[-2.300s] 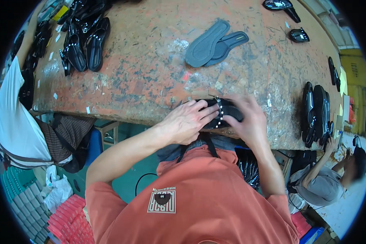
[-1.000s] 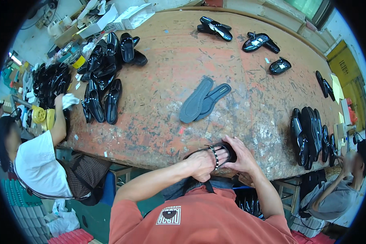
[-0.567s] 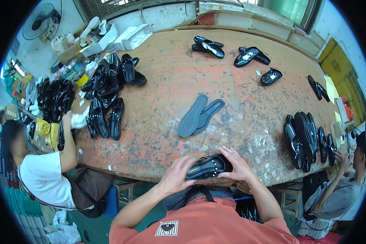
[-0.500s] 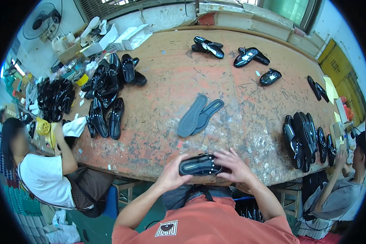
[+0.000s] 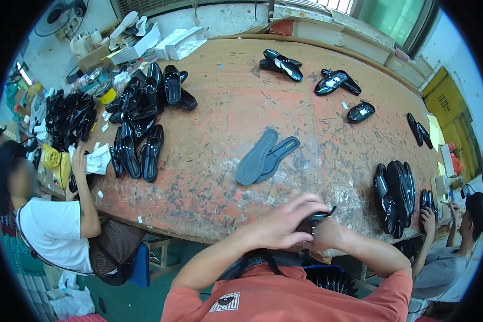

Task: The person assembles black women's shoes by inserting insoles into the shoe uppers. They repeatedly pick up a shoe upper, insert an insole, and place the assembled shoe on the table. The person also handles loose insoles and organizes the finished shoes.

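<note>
Just above the table's front edge, my left hand [image 5: 292,221] is wrapped over a black shoe [image 5: 308,222], thumb below and fingers on top. Only a small glossy part of the shoe shows between my hands. My right hand [image 5: 329,234] is bent in against the shoe's right end; its fingers are hidden, so its grip cannot be seen. A thin dark strip sticks up beside the right wrist. Beyond my hands lie two dark grey insoles [image 5: 256,157], one overlapping the other.
Black shoes [image 5: 129,153] crowd the table's left side, and another group [image 5: 400,198] stands at the right. Several more [image 5: 335,82] lie toward the back. One person [image 5: 56,231] sits at the left, another [image 5: 445,257] at the right. A stool [image 5: 161,257] stands below the table edge.
My hands have carried the shoe to the right and turned it, so its insole no longer shows. My right hand has gone from spread fingers to bent in, fingers hidden.
</note>
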`<action>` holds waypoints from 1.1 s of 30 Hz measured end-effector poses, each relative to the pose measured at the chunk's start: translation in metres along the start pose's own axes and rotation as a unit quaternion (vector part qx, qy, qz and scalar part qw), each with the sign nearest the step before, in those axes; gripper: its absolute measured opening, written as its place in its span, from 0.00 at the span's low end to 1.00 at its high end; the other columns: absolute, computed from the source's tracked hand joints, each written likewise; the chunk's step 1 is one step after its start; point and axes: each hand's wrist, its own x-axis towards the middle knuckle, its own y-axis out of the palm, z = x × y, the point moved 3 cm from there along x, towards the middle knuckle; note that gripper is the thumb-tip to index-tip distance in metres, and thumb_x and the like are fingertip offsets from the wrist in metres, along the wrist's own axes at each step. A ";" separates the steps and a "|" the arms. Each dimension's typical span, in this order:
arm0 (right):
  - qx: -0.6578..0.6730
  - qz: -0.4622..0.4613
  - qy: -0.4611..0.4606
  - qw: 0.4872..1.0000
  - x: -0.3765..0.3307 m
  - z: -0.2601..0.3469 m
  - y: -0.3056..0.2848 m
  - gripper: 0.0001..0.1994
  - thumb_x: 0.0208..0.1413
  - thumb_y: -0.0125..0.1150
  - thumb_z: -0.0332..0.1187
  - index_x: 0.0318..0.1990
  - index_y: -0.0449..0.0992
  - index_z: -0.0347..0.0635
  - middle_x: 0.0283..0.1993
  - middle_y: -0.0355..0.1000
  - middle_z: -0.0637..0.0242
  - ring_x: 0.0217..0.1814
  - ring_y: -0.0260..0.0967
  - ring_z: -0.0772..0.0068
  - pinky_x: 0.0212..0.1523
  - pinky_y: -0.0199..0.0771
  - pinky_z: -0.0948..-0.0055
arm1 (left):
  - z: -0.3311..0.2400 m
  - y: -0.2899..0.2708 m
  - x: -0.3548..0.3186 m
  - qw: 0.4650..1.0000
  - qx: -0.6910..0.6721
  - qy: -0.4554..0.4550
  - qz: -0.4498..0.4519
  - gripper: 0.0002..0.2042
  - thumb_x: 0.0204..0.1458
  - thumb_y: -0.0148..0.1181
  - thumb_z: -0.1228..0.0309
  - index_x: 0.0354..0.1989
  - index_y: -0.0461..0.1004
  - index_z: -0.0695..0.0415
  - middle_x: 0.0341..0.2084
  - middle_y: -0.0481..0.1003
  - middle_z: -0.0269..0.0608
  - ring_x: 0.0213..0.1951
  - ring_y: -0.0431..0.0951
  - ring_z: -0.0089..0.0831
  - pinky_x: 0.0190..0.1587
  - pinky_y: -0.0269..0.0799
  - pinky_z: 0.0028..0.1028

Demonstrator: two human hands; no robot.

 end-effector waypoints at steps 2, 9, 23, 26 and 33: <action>-0.062 0.004 -0.027 0.998 -0.002 -0.003 -0.013 0.24 0.61 0.69 0.44 0.63 0.79 0.50 0.68 0.75 0.57 0.73 0.71 0.54 0.72 0.68 0.41 | 0.014 -0.047 -0.028 0.996 0.048 -0.072 -0.004 0.36 0.48 0.81 0.69 0.67 0.72 0.52 0.66 0.70 0.48 0.65 0.75 0.51 0.66 0.74 0.41; 0.106 -0.569 -0.007 0.816 0.106 -0.188 -0.171 0.22 0.59 0.73 0.38 0.57 0.79 0.37 0.65 0.74 0.49 0.70 0.72 0.44 0.67 0.73 0.56 | 0.129 -0.157 -0.229 0.741 0.030 -0.191 -0.642 0.35 0.47 0.81 0.74 0.63 0.69 0.61 0.57 0.70 0.44 0.61 0.73 0.38 0.67 0.69 0.37; 0.314 -0.465 0.143 0.815 0.299 -0.299 -0.306 0.52 0.49 0.78 0.45 0.78 0.58 0.30 0.60 0.77 0.46 0.60 0.78 0.55 0.57 0.80 0.60 | 0.158 -0.151 -0.212 0.656 0.414 -0.404 -0.485 0.41 0.61 0.67 0.69 0.79 0.51 0.68 0.77 0.56 0.59 0.77 0.57 0.52 0.80 0.48 0.46; 0.128 -0.283 -0.043 0.949 0.274 -0.237 -0.301 0.51 0.49 0.78 0.43 0.79 0.57 0.37 0.67 0.72 0.48 0.68 0.70 0.50 0.64 0.71 0.50 | 0.157 -0.152 -0.203 0.657 0.411 -0.425 -0.468 0.42 0.66 0.61 0.59 0.80 0.48 0.69 0.78 0.54 0.60 0.78 0.55 0.54 0.80 0.45 0.47; -0.134 -0.271 0.333 0.893 0.351 -0.451 -0.380 0.54 0.49 0.80 0.44 0.83 0.54 0.58 0.85 0.54 0.52 0.89 0.43 0.41 0.82 0.47 0.30 | 0.161 -0.159 -0.204 0.673 0.386 -0.401 -0.487 0.41 0.61 0.64 0.59 0.76 0.55 0.70 0.75 0.58 0.63 0.77 0.58 0.56 0.79 0.47 0.49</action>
